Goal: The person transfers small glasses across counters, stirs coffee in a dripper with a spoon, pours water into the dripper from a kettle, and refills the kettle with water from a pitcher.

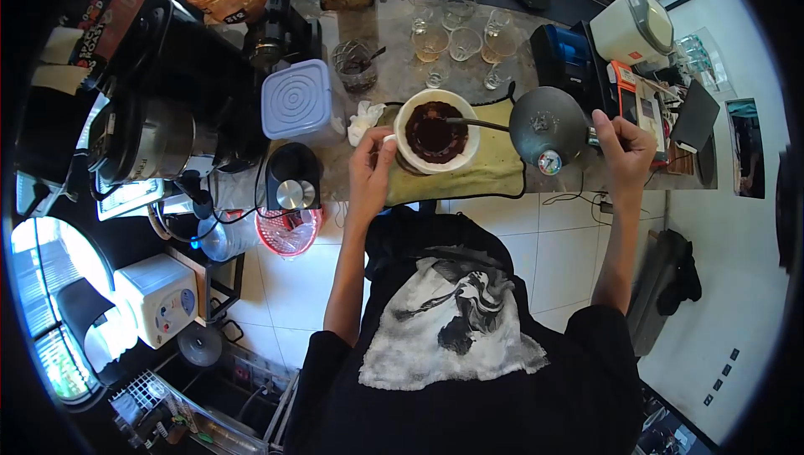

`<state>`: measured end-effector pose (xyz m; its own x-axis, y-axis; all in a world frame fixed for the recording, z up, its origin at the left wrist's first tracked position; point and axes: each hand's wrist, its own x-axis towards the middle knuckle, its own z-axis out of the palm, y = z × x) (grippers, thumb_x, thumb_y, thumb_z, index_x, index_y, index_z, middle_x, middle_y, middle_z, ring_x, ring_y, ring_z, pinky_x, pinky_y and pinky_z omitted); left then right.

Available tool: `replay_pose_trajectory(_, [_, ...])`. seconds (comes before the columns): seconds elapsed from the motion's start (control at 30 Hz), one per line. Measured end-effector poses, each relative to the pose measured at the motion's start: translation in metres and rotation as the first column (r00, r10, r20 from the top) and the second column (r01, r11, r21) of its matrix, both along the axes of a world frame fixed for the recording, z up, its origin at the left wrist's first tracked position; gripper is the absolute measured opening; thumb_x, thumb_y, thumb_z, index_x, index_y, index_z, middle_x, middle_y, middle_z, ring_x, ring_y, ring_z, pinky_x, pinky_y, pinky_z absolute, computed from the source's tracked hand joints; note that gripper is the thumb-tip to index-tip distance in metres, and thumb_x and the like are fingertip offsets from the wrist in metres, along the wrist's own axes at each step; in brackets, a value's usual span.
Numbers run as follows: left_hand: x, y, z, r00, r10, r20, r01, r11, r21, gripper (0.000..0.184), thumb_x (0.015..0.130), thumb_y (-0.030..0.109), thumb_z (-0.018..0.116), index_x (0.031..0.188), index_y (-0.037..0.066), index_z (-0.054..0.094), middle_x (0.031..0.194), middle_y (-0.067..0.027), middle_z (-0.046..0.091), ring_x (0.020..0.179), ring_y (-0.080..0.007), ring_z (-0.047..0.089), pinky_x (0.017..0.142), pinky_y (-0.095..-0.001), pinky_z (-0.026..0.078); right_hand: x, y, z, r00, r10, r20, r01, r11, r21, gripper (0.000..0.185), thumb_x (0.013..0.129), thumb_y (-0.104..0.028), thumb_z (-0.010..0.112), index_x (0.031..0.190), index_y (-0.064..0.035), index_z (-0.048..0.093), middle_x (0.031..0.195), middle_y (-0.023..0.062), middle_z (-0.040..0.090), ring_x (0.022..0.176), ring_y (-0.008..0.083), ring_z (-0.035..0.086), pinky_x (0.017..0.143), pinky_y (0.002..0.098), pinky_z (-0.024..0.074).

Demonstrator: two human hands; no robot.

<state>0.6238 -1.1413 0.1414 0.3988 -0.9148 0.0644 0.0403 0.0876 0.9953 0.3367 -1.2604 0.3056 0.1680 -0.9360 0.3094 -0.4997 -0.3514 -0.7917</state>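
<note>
A white coffee dripper [402, 153] with a paper filter of wet, dark coffee grounds [431, 132] stands over the counter's front edge. My left hand [371, 172] is closed at its left side, on the handle. In my right hand [624, 153] is the handle of a dark grey gooseneck kettle [536, 116], fingers wrapped and thumb up. The thin spout [486, 125] reaches left, its tip above the grounds. A round thermometer [549, 162] sits on the kettle's lid. Beneath lies a yellow-green cloth [498, 174]; whatever supports the dripper is mostly hidden.
Several glasses [465, 43] stand behind the dripper, some with amber liquid. To the left are a crumpled tissue [364, 120], a glass bowl with a spoon [356, 65], a blue-lidded container [297, 99] and a black grinder-like device [293, 178]. A red basket [289, 233] sits below the counter.
</note>
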Motion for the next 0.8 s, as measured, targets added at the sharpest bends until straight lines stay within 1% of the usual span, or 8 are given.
replay_pose_trajectory(0.1, [0.004,0.000,-0.005,1.000,-0.017,0.004,0.017,1.000,0.011,0.023,0.098,0.024,0.057,0.104,0.002,0.060,0.081,0.0038,0.054,0.075,-0.0051,0.046,0.069,-0.0214,0.038,0.010,0.002,0.001,1.000,0.021,-0.010,-0.021,1.000,-0.022,0.047,0.087,-0.018,0.071,0.056,-0.0052,0.039,0.056,-0.0091,0.029,0.055,0.0012,0.024,0.049,0.0246,0.0152])
replay_pose_trajectory(0.27, [0.004,0.001,-0.001,0.996,-0.075,-0.040,0.074,0.997,-0.027,0.022,0.098,0.023,0.056,0.104,0.002,0.059,0.080,0.0033,0.053,0.073,-0.0049,0.045,0.066,-0.0213,0.037,0.025,0.015,0.009,0.999,-0.010,-0.046,0.008,0.999,-0.036,0.046,0.087,-0.020,0.071,0.056,-0.0050,0.040,0.057,-0.0088,0.030,0.055,0.0013,0.026,0.049,0.0246,0.0163])
replay_pose_trajectory(0.33, [0.006,0.000,0.001,0.994,-0.093,-0.053,0.091,0.995,-0.036,0.022,0.099,0.022,0.055,0.105,0.001,0.059,0.080,0.0026,0.054,0.072,-0.0051,0.045,0.065,-0.0214,0.036,0.028,0.021,0.013,1.000,0.018,-0.008,-0.018,1.000,0.004,0.046,0.087,-0.020,0.071,0.057,-0.0043,0.040,0.057,-0.0086,0.030,0.055,0.0015,0.026,0.049,0.0248,0.0168])
replay_pose_trajectory(0.4, [0.010,-0.001,-0.001,0.992,-0.118,-0.039,0.117,0.993,-0.028,0.022,0.099,0.021,0.054,0.106,0.001,0.059,0.079,0.0027,0.053,0.072,-0.0052,0.045,0.065,-0.0215,0.037,0.027,0.029,0.017,1.000,0.001,-0.024,0.000,1.000,0.019,0.046,0.087,-0.020,0.071,0.057,-0.0036,0.041,0.056,-0.0082,0.031,0.055,0.0023,0.026,0.049,0.0252,0.0176])
replay_pose_trajectory(0.47, [0.013,0.002,-0.001,0.990,-0.137,-0.028,0.137,0.990,-0.017,0.022,0.099,0.021,0.054,0.106,0.001,0.059,0.079,0.0027,0.053,0.071,-0.0053,0.045,0.065,-0.0216,0.037,0.025,0.035,0.018,0.991,-0.014,-0.132,0.003,0.996,-0.084,0.045,0.086,-0.019,0.072,0.057,-0.0034,0.041,0.055,-0.0077,0.031,0.054,0.0030,0.026,0.049,0.0255,0.0185])
replay_pose_trajectory(0.53, [0.012,0.000,0.006,0.984,-0.168,-0.061,0.168,0.986,-0.008,0.021,0.099,0.021,0.054,0.105,0.001,0.058,0.076,0.0030,0.051,0.070,-0.0053,0.044,0.064,-0.0217,0.037,0.023,0.045,0.027,0.987,-0.071,-0.144,0.062,0.996,-0.068,0.046,0.086,-0.018,0.072,0.056,-0.0042,0.040,0.055,-0.0075,0.031,0.054,0.0034,0.027,0.050,0.0256,0.0190])
replay_pose_trajectory(0.63, [0.015,-0.002,0.001,0.981,-0.191,-0.043,0.191,0.981,-0.005,0.020,0.100,0.020,0.053,0.104,0.001,0.057,0.074,0.0031,0.049,0.069,-0.0051,0.043,0.062,-0.0213,0.036,0.013,0.051,0.028,0.993,-0.105,-0.060,0.104,0.994,-0.015,0.047,0.086,-0.017,0.072,0.055,-0.0058,0.038,0.054,-0.0075,0.030,0.053,0.0030,0.026,0.049,0.0259,0.0181])
replay_pose_trajectory(0.8, [0.017,-0.002,0.003,0.958,-0.255,-0.133,0.258,0.966,0.003,0.019,0.101,0.020,0.051,0.103,0.001,0.055,0.074,0.0031,0.049,0.067,-0.0044,0.042,0.060,-0.0208,0.034,0.013,0.044,0.023,0.986,-0.152,-0.074,0.150,0.988,-0.037,0.048,0.087,-0.019,0.072,0.055,-0.0059,0.038,0.054,-0.0077,0.030,0.053,0.0026,0.026,0.049,0.0257,0.0173])
